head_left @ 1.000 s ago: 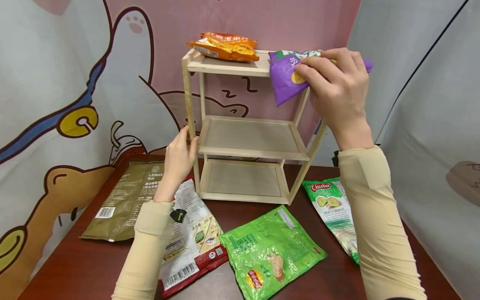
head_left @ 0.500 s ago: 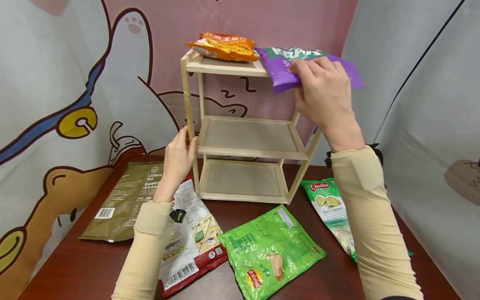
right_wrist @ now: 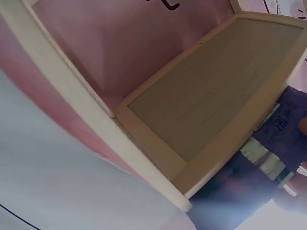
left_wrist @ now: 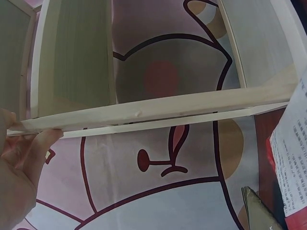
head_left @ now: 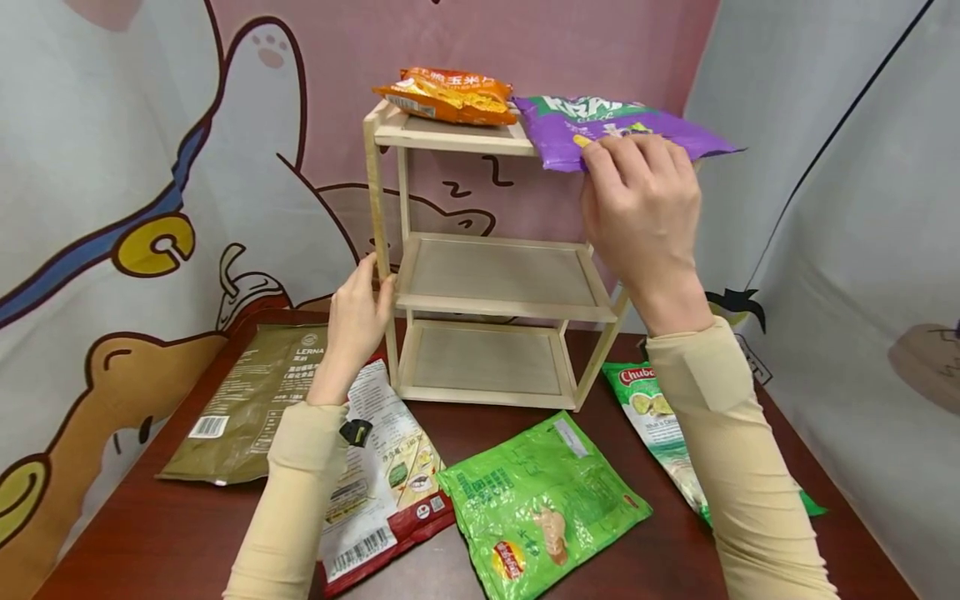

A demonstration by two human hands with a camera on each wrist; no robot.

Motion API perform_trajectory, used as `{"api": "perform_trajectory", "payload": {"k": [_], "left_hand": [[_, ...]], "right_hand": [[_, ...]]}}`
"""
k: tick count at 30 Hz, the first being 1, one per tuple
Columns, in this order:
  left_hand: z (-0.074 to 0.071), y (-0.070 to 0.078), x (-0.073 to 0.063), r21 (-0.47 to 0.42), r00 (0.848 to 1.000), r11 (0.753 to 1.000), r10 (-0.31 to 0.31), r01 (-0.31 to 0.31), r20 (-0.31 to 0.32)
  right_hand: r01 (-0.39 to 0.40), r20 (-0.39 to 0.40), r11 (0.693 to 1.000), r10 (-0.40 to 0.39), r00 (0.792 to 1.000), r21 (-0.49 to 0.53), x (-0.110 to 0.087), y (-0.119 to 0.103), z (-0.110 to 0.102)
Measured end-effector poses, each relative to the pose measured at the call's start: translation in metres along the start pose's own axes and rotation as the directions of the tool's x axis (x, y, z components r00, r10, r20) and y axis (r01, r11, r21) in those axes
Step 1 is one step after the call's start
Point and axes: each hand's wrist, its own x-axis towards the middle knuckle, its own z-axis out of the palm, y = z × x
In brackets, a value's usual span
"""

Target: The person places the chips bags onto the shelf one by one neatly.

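Note:
A purple snack bag (head_left: 622, 125) lies over the right part of the top board of a wooden three-tier shelf (head_left: 502, 304), its front edge overhanging. My right hand (head_left: 645, 221) grips that front edge, fingers on top and thumb hidden underneath. In the right wrist view the bag's underside (right_wrist: 268, 163) hangs past the board's edge, with fingertips at the far right. My left hand (head_left: 358, 312) holds the shelf's left front post, thumb on one side and fingers behind. The left wrist view shows the thumb against the post (left_wrist: 144, 112). An orange snack bag (head_left: 453, 96) rests on the top board's left.
On the dark red table (head_left: 187, 542) lie a brown bag (head_left: 247, 400), a red and white bag (head_left: 390, 475) partly under my left arm, and a green bag (head_left: 547, 500) in front of the shelf. Another green and white bag (head_left: 660, 433) is partly covered by my right arm.
My right hand has moved left and lower, bringing the purple bag from a steep tilt to nearly flat on the top board. The left hand stays on the post.

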Motion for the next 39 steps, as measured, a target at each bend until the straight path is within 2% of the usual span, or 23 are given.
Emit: {"api": "perform_trajectory", "payload": {"k": [4, 9, 15, 22, 32, 35, 39], "left_hand": [[0.000, 0.001, 0.000, 0.001, 1.000, 1.000, -0.002, 0.002, 0.001], [0.000, 0.000, -0.001, 0.006, 1.000, 1.000, -0.007, 0.007, 0.002], [0.000, -0.002, -0.001, 0.009, 1.000, 1.000, -0.005, 0.005, -0.002], [0.000, -0.003, -0.002, 0.005, 1.000, 1.000, -0.003, 0.003, 0.003], [0.000, -0.001, -0.002, 0.008, 1.000, 1.000, -0.004, 0.004, 0.007], [0.000, -0.001, -0.001, 0.005, 1.000, 1.000, -0.001, 0.001, 0.005], [0.000, 0.000, 0.000, 0.000, 1.000, 1.000, 0.002, -0.002, 0.001]], "right_hand": [[-0.028, 0.005, 1.000, 0.028, 1.000, -0.013, 0.002, -0.003, 0.005], [-0.052, 0.095, 0.998, 0.055, 0.994, -0.027, 0.005, -0.002, 0.011], [-0.082, 0.252, 0.997, 0.081, 0.964, -0.007, 0.006, -0.001, 0.016], [-0.148, 0.338, 0.989, 0.132, 0.932, 0.022, 0.007, -0.004, 0.018], [-0.147, 0.370, 0.989, 0.125, 0.921, 0.032, -0.004, -0.003, 0.020], [-0.138, 0.355, 0.990, 0.116, 0.928, 0.038, -0.006, -0.002, 0.020], [-0.112, 0.284, 0.993, 0.101, 0.953, 0.022, -0.012, -0.001, 0.018]]}}
